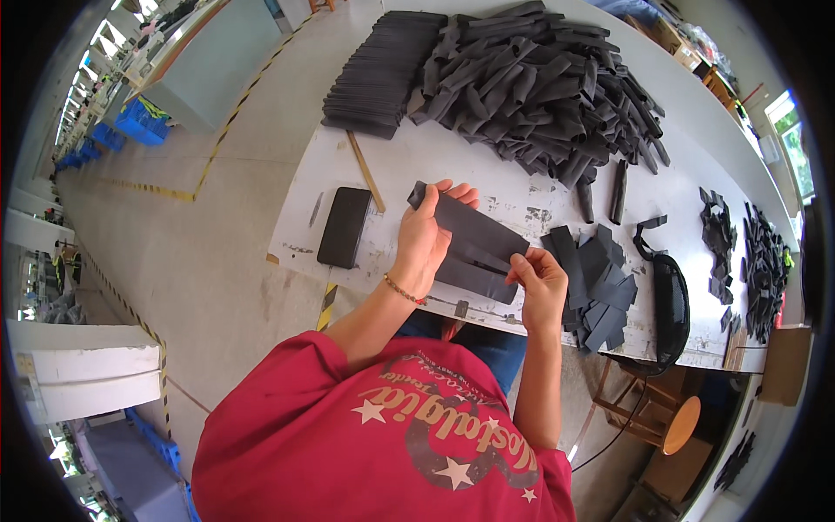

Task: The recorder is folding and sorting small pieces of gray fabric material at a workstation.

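My left hand (426,233) grips the far end of a dark grey flat strip (474,228), and my right hand (541,280) pinches its near end; the strip is held just above the white table (409,165). More dark strips (474,274) lie under it at the table's edge. A loose heap of short dark pieces (596,278) rests right beside my right hand.
A black phone (344,226) and a wooden ruler (365,170) lie left of my hands. Farther back sit a neat stack of dark strips (383,74) and a big jumbled pile (539,83). A black pouch (670,300) and small scraps (765,261) lie right. A wooden stool (648,413) stands below.
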Available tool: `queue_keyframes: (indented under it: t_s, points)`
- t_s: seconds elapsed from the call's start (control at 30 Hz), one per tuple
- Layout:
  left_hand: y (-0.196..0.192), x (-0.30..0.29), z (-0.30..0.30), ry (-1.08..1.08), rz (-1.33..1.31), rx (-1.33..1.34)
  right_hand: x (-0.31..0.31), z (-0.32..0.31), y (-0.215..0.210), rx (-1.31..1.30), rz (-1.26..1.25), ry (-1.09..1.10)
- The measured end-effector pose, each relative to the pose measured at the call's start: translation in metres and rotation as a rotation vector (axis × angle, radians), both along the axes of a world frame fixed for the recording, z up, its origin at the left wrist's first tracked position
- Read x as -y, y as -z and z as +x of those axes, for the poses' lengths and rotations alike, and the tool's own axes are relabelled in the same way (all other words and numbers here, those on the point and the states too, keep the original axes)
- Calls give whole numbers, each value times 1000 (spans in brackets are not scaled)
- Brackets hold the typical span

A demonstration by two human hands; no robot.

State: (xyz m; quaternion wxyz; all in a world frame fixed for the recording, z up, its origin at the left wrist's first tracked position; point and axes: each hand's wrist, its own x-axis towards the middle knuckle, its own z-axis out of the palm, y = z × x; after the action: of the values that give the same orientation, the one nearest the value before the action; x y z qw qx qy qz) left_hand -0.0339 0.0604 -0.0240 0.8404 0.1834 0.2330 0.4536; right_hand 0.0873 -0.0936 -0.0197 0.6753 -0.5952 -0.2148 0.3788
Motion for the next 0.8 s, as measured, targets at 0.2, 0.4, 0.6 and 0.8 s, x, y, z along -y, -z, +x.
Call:
queue_keyframes:
  t_s: [0.2,0.4,0.6,0.8]
  points:
    - [16,11,-35,58,456,-694,20,4,18,-82,-38,103]
    - [41,29,-60,-41,879,-1027,47,-9,50,110,-309,63]
    - [70,28,-57,-189,1225,-1182,45,-19,59,511,-523,122]
    - [49,25,-45,-287,1216,-1213,21,55,38,879,-382,359]
